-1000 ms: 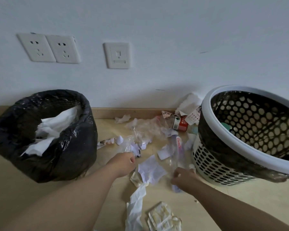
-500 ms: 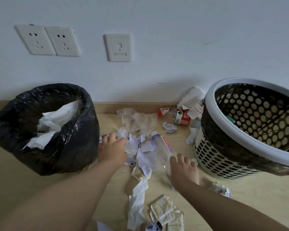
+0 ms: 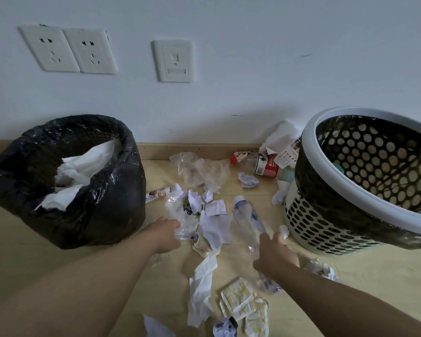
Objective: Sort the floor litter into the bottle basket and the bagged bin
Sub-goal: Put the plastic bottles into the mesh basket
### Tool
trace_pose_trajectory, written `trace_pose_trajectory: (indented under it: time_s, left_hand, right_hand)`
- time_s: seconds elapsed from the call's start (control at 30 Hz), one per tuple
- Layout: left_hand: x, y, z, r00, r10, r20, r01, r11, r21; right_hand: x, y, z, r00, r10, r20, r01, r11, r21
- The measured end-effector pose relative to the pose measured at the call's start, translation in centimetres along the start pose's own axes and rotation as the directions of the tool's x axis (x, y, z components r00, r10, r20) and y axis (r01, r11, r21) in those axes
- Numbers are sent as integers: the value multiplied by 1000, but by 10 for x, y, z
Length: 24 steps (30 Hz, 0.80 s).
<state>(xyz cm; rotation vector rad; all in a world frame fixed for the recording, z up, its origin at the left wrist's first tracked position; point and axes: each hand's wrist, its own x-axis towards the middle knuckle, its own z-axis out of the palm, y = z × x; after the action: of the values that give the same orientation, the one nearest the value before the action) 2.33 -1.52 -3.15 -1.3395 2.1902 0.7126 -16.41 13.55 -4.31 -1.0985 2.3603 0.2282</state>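
The bagged bin (image 3: pixel 107 215), lined in black plastic with white tissue inside, stands at the left by the wall. At the right stands the white perforated bottle basket (image 3: pixel 314 227). Litter is strewn on the floor between them. My left hand (image 3: pixel 165 235) grips a crumpled clear plastic wrapper (image 3: pixel 180 215) next to the bin. My right hand (image 3: pixel 275 254) curls round a clear plastic bottle (image 3: pixel 247 220) that lies on the floor with its cap pointing to the wall. A small white crumple (image 3: pixel 283 232) sits at that hand's fingertips.
Against the skirting lie a red-labelled crushed bottle (image 3: pixel 265 166), a clear plastic bag (image 3: pixel 202 171) and white tissue (image 3: pixel 280 135). Paper scraps (image 3: pixel 216 227), a tissue strip (image 3: pixel 202 288) and yellowish wrappers (image 3: pixel 241 302) lie nearer me. Wall sockets (image 3: pixel 68 49) are above.
My left hand has drawn back toward me with the clear wrapper in it. My right hand, flat with spread fingers half a second ago, has curled round the bottle.
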Motion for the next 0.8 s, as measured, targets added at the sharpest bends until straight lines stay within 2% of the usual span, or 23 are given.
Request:
trace_pose_trajectory:
  time_s: [0.2,0.3,0.4,0.5,0.53,0.57,0.63,0.7,0.77,0.8]
  left_hand:
    - [5,8,3,1000,-10,0,10,1000,-23]
    - [7,16,3,999,-30,-15,30,999,-27]
    - [8,29,-3,980,-28,-196,16,998,-60]
    - [4,43,-14,922,15,-386,-96,977,-193]
    - [2,49,-22,919,4,-394,-144,934,-327]
    - [-3,57,-31,922,-19,-387,-197,837,-510]
    - [-14,74,-54,942,-32,-333,-274,499,-822]
    - [-19,87,-78,929,-27,-368,-352,233,-906]
    - [-26,98,-101,906,-31,-423,-420,75,-904]
    - [-30,103,-110,895,-30,-446,-444,38,-895]
  right_hand:
    - [2,10,8,997,76,23,-79,957,278]
    - [6,6,4,994,69,82,-102,841,532]
    - [13,-5,-11,997,36,62,-70,694,717]
    - [15,-20,-40,996,-93,1,50,548,835]
    - [14,-25,-50,991,-135,-26,91,503,860]
    - [13,-29,-60,983,-175,-51,128,467,875]
    - [9,-36,-78,963,-258,-76,184,426,886]
    - [3,-40,-94,942,-317,-110,244,421,873]
    - [-1,-42,-112,921,-337,-195,332,419,845]
    - [-5,-42,-123,908,-340,-247,382,422,823]
